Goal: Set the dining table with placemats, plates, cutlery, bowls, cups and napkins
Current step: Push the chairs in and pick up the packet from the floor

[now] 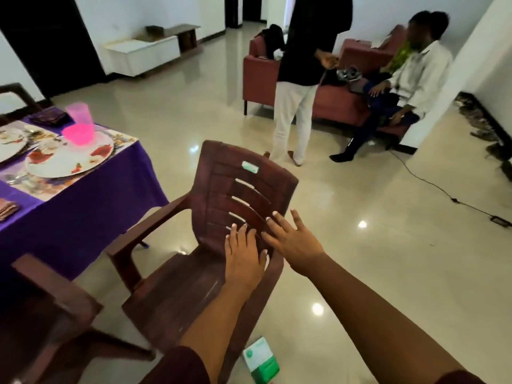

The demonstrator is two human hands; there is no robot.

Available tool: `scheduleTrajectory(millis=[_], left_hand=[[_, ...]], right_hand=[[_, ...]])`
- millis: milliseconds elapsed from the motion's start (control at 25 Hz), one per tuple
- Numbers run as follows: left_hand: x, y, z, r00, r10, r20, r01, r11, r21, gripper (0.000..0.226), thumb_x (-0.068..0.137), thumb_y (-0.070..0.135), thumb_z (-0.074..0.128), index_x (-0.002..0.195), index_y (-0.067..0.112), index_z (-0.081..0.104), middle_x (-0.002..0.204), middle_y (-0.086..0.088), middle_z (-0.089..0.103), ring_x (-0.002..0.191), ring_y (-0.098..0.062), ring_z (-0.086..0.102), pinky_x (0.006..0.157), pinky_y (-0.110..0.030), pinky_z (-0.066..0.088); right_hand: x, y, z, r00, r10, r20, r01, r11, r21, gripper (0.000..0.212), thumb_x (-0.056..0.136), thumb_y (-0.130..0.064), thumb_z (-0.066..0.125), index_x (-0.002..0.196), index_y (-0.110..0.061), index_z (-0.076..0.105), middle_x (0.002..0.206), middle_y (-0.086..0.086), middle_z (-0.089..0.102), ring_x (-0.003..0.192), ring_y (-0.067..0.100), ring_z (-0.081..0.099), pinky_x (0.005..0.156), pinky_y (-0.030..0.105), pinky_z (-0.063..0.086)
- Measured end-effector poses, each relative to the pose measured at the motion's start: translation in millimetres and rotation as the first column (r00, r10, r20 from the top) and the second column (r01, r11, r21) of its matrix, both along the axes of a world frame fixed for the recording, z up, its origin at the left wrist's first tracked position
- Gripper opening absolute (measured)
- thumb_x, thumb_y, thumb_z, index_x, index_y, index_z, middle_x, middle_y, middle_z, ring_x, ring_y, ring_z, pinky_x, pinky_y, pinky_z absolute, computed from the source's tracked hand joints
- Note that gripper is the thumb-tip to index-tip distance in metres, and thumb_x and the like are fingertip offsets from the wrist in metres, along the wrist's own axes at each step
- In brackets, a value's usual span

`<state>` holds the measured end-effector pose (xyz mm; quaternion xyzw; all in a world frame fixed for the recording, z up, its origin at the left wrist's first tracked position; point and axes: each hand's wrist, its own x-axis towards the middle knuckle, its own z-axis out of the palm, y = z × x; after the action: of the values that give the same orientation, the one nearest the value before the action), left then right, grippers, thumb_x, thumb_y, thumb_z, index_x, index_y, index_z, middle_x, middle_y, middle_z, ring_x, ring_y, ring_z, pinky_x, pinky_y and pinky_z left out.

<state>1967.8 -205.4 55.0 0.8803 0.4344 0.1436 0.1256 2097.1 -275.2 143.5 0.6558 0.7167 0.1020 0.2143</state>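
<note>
The dining table (83,206) with a purple cloth is at the left. On it lies a patterned placemat (122,141) with a white flowered plate (63,162) and a pink bowl (78,133) on the plate. A pale pink cup (78,112) stands behind, next to dark folded napkins (50,117). Cutlery (15,178) lies left of the plate. A second plate (9,145) shows at the left edge. My left hand (243,256) and my right hand (291,239) are stretched out, fingers straight, over a brown plastic chair (210,239), holding nothing.
A second brown chair (47,309) stands at the lower left. A green and white box (261,360) lies on the floor. A person stands ahead (302,79), another sits on a red sofa (340,101). A cable (443,189) runs across the tiled floor.
</note>
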Motion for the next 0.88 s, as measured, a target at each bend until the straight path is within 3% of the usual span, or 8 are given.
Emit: scheduleTrajectory(millis=[120,240,440,720,880], left_hand=[[66.7,9.8,9.0,0.991,0.13,0.031,-0.124,0.981,-0.148,0.069,0.096,0.051,0.043,0.149,0.01,0.028,0.156,-0.013,0.026,0.149,-0.032,0.009,0.119,-0.047,0.01],[111.7,31.9,16.6,0.972,0.229,0.043,-0.213,0.949,-0.233,0.08,0.094,0.061,0.036,0.152,0.009,0.017,0.159,-0.014,0.016,0.149,-0.031,0.002,0.119,-0.045,0.006],[178.0,80.4,18.9,0.906,0.412,0.103,-0.338,0.847,-0.41,0.091,0.09,0.063,0.045,0.153,0.007,0.01,0.16,-0.016,0.012,0.149,-0.032,0.0,0.119,-0.048,0.005],[268.6,178.1,21.2,0.756,0.633,0.168,-0.451,0.689,-0.567,0.108,0.082,0.069,0.054,0.154,0.01,0.0,0.162,-0.012,0.002,0.149,-0.029,-0.005,0.119,-0.048,0.003],[292.9,230.1,25.2,0.649,0.746,0.147,-0.526,0.58,-0.622,0.11,0.083,0.062,0.061,0.154,0.011,-0.006,0.162,-0.012,-0.004,0.149,-0.03,-0.009,0.119,-0.049,0.002]], right_hand=[[59.7,25.2,11.4,0.998,0.068,0.015,-0.068,0.998,0.011,0.062,0.099,-0.02,0.046,0.153,-0.023,0.016,0.161,0.013,0.008,0.149,0.034,0.0,0.115,0.059,-0.004],[105.5,62.1,15.7,0.995,0.097,0.007,-0.097,0.995,0.006,0.06,0.098,-0.022,0.049,0.151,-0.026,0.021,0.161,0.011,0.012,0.149,0.033,0.002,0.117,0.058,0.001],[166.5,131.8,15.3,0.977,0.21,0.046,-0.209,0.978,-0.015,0.058,0.097,-0.026,0.052,0.149,-0.028,0.024,0.161,0.007,0.013,0.15,0.03,0.003,0.118,0.056,0.003],[246.9,276.3,9.9,0.904,0.401,0.148,-0.377,0.911,-0.168,0.077,0.094,-0.029,0.059,0.153,-0.03,0.009,0.163,0.004,0.0,0.15,0.029,-0.004,0.118,0.055,0.001],[263.1,345.7,8.4,0.818,0.551,0.166,-0.515,0.829,-0.216,0.082,0.096,-0.024,0.056,0.154,-0.03,-0.001,0.163,0.004,-0.008,0.149,0.029,-0.01,0.119,0.054,0.001]])
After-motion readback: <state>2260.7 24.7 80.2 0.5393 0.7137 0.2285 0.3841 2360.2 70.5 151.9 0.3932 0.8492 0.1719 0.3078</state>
